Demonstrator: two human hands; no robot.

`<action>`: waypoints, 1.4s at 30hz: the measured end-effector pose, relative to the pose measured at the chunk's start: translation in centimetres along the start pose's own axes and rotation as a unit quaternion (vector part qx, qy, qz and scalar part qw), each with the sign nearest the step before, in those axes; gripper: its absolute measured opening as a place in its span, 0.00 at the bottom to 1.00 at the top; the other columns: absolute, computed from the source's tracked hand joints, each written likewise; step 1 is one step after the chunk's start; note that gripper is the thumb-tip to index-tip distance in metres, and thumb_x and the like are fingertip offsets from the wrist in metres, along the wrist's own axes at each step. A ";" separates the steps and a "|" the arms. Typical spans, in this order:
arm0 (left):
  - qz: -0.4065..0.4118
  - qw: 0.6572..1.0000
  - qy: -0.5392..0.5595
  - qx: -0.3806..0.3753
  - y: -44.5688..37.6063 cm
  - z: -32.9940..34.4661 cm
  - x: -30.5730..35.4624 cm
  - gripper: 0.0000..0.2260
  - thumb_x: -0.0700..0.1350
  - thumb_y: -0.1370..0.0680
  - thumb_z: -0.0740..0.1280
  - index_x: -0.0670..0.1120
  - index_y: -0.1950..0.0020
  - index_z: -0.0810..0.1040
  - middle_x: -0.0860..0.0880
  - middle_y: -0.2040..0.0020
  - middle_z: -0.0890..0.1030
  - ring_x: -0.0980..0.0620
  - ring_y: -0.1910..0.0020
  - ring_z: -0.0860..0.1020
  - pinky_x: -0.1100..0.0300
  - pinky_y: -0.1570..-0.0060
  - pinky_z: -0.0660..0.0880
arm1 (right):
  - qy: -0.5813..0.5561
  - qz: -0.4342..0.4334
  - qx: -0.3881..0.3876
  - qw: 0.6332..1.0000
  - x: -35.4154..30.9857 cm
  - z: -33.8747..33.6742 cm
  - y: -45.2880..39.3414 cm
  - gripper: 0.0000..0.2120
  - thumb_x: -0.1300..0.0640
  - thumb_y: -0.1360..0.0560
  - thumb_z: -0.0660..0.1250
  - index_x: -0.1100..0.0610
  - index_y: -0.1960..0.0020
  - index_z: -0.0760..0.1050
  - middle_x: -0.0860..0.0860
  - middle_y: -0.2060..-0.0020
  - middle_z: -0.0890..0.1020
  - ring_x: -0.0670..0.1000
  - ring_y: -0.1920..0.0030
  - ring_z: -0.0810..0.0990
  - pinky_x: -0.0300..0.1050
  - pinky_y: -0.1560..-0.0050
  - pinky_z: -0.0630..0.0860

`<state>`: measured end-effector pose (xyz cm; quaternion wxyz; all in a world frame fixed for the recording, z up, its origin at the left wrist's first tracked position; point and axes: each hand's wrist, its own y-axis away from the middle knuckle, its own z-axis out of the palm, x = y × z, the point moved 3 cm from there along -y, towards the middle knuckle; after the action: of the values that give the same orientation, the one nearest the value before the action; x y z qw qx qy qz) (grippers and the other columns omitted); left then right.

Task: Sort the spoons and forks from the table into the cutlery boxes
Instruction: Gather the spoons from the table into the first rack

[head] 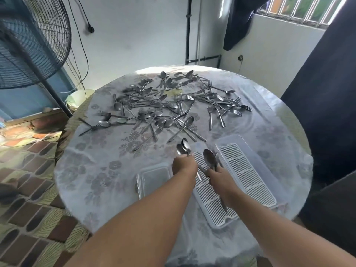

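The left hand (184, 164) holds a small bunch of spoons (183, 147), fingers curled round the handles, bowls pointing up and away. The right hand (221, 177) grips another spoon (210, 159) the same way, over the near cutlery box (215, 207) with its white slotted tray. A second cutlery box (248, 170) sits just to the right of it. A clear lid (152, 178) lies to the left. Farther back on the round table (92, 170), a big messy pile of spoons and forks (173, 105) is spread out. A big fan (28, 41) stands on the left.
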<state>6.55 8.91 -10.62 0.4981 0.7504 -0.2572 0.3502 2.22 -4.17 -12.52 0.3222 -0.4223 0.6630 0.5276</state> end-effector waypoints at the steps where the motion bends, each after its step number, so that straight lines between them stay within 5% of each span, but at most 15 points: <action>1: -0.002 1.000 -0.011 0.008 0.1 0.1 -0.5 0.12 0.50 0.20 0.69 0.43 0.44 0.85 0.44 0.48 0.86 0.42 0.50 0.83 0.55 0.49 0.78 | 0.039 -0.001 0.005 0.999 0.3 -0.2 0.3 0.07 0.60 0.21 0.61 0.52 0.57 0.73 0.50 0.70 0.71 0.48 0.72 0.67 0.44 0.70 0.63; 4: -0.006 0.999 -0.027 0.020 0.1 0.8 -1.7 0.12 0.52 0.21 0.70 0.44 0.48 0.85 0.45 0.50 0.86 0.43 0.51 0.83 0.54 0.47 0.80 | 0.194 0.021 0.000 0.981 2.0 -0.5 0.5 0.13 0.49 0.18 0.59 0.55 0.51 0.79 0.52 0.64 0.80 0.51 0.66 0.77 0.44 0.65 0.70; 7: 0.019 0.997 -0.064 0.031 0.3 0.9 -2.4 0.13 0.52 0.20 0.70 0.46 0.60 0.82 0.47 0.58 0.84 0.46 0.58 0.81 0.59 0.58 0.73 | 0.265 0.017 -0.018 0.964 2.5 -0.3 0.3 0.20 0.40 0.17 0.58 0.55 0.48 0.80 0.51 0.61 0.82 0.50 0.64 0.79 0.43 0.66 0.72; 14: 0.047 0.990 -0.116 0.064 -0.1 0.0 -3.0 0.22 0.52 0.20 0.69 0.43 0.70 0.71 0.47 0.70 0.75 0.45 0.67 0.72 0.57 0.64 0.65 | 0.282 -0.081 -0.021 0.956 -0.3 0.9 -1.6 0.13 0.52 0.16 0.58 0.58 0.50 0.76 0.56 0.55 0.83 0.57 0.56 0.81 0.54 0.53 0.79; 18: 0.071 0.987 -0.127 0.062 -0.2 -0.2 -3.1 0.20 0.53 0.20 0.68 0.43 0.68 0.74 0.47 0.69 0.76 0.46 0.67 0.72 0.57 0.65 0.65 | 0.410 -0.118 -0.062 0.902 -0.7 2.3 -3.4 0.13 0.62 0.18 0.57 0.64 0.38 0.75 0.60 0.42 0.80 0.61 0.40 0.77 0.51 0.41 0.73; 21: 0.086 0.982 -0.154 0.069 -0.2 -0.5 -3.0 0.21 0.53 0.20 0.68 0.44 0.69 0.73 0.49 0.72 0.74 0.47 0.67 0.72 0.57 0.67 0.64 | 0.434 -0.119 -0.067 0.891 -0.5 2.8 -4.4 0.13 0.59 0.18 0.59 0.60 0.35 0.73 0.60 0.41 0.78 0.61 0.41 0.75 0.50 0.44 0.74; 26: 0.110 0.978 -0.165 0.068 0.1 -0.7 -2.7 0.19 0.54 0.20 0.67 0.44 0.65 0.77 0.49 0.69 0.79 0.45 0.64 0.77 0.57 0.64 0.69 | 0.274 -0.155 -0.008 0.949 -1.0 2.4 -4.3 0.14 0.53 0.17 0.61 0.54 0.37 0.80 0.55 0.43 0.78 0.55 0.46 0.79 0.50 0.43 0.75; 29: 0.139 0.971 -0.182 0.063 0.8 -0.4 -2.0 0.16 0.54 0.18 0.64 0.47 0.59 0.83 0.49 0.61 0.84 0.47 0.59 0.81 0.58 0.61 0.71 | 0.004 -0.064 -0.062 0.996 -1.8 2.1 -3.6 0.14 0.59 0.17 0.59 0.61 0.49 0.82 0.54 0.63 0.81 0.50 0.65 0.77 0.45 0.66 0.74; 32: 0.165 0.968 -0.186 0.041 1.5 0.3 -1.5 0.15 0.53 0.17 0.63 0.48 0.54 0.84 0.49 0.59 0.84 0.47 0.57 0.81 0.57 0.59 0.74 | -0.162 0.026 -0.102 0.981 -2.1 1.5 -3.0 0.13 0.61 0.18 0.59 0.65 0.46 0.81 0.56 0.63 0.82 0.47 0.71 0.78 0.39 0.72 0.72; 37: 0.219 0.940 -0.262 -0.006 2.0 1.6 -1.5 0.15 0.53 0.17 0.59 0.50 0.53 0.83 0.48 0.53 0.83 0.47 0.55 0.81 0.51 0.52 0.80 | -0.261 0.062 -0.106 0.957 -1.1 1.1 -3.6 0.11 0.58 0.16 0.61 0.58 0.48 0.82 0.58 0.56 0.84 0.52 0.61 0.80 0.45 0.63 0.74; 42: 0.244 0.921 -0.305 0.015 2.3 1.5 -1.6 0.16 0.51 0.15 0.56 0.46 0.52 0.81 0.45 0.50 0.82 0.44 0.52 0.80 0.52 0.54 0.75 | -0.228 0.048 -0.093 0.968 -1.2 0.9 -3.2 0.09 0.58 0.15 0.62 0.58 0.48 0.81 0.56 0.61 0.85 0.51 0.66 0.83 0.42 0.72 0.75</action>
<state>4.25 6.75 -10.88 0.2838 0.7422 -0.5663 0.2186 5.61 -3.29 -13.03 0.3984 -0.2867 0.5392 0.6843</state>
